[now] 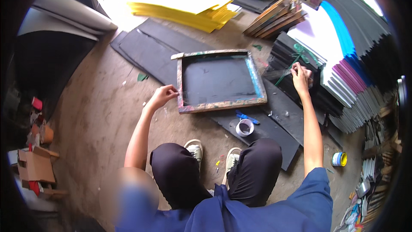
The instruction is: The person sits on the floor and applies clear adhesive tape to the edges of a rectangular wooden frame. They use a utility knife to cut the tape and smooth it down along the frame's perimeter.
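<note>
A wooden-framed printing screen [221, 104] with dark mesh and paint-stained bars lies in front of me on dark flat sheets [150, 51]. My left hand [162, 96] is at its left bar, fingers bent together and fingertips against the outer edge. Whatever they pinch is too small to tell. Raised off to the right of the screen, my right hand [301, 76] has its fingers closed in a pinch; what is in them cannot be made out. Beside that hand is a stack of black sheets [279, 56] with a green strap [297, 53] over it.
A white cup of dark liquid [245, 127] and a blue tool [247, 117] sit near my knees. At the right stands a yellow-and-blue tin [339, 159]. Yellow sheets [180, 8] lie at the back, wooden frames [274, 17] at back right, a cardboard box [36, 165] at left.
</note>
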Available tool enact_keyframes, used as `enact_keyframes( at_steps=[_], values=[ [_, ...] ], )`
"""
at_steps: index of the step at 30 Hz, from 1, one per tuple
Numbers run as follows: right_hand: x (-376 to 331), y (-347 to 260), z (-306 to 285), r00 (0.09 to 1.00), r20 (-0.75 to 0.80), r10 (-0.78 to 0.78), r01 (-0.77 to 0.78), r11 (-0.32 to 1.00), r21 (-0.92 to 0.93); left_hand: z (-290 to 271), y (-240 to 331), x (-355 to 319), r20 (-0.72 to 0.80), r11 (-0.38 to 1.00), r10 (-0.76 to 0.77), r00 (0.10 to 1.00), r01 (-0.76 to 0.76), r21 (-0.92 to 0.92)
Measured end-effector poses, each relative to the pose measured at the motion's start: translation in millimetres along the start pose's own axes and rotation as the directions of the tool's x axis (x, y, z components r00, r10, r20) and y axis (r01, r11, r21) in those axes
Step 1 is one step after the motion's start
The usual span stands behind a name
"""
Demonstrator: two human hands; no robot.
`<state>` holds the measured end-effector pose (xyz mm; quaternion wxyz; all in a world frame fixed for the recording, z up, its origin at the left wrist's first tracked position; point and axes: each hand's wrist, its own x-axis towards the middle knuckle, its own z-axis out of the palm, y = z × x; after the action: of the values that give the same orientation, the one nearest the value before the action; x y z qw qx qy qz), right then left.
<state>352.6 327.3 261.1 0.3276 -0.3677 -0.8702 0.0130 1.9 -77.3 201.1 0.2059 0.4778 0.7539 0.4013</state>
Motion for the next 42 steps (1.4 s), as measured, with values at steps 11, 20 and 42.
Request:
enact_keyframes(
  at_steps=[11,20,42],
  values=[
    [-24,29,109,0.826,0.561,0.061,-0.374,0.804,0.463,-8,-56,18,0.252,0.915,-0.402,0.880,0.371,0.160],
    [-36,55,200,0.646,0.758,0.086,-0.206,0.976,0.066,41,-117,59,0.254,0.878,-0.459,0.851,0.390,0.279],
    [-36,22,231,0.656,0.708,-0.262,0.447,0.891,-0.083,80,-132,87,0.236,0.705,-0.389,0.890,0.123,0.699]
  ],
)
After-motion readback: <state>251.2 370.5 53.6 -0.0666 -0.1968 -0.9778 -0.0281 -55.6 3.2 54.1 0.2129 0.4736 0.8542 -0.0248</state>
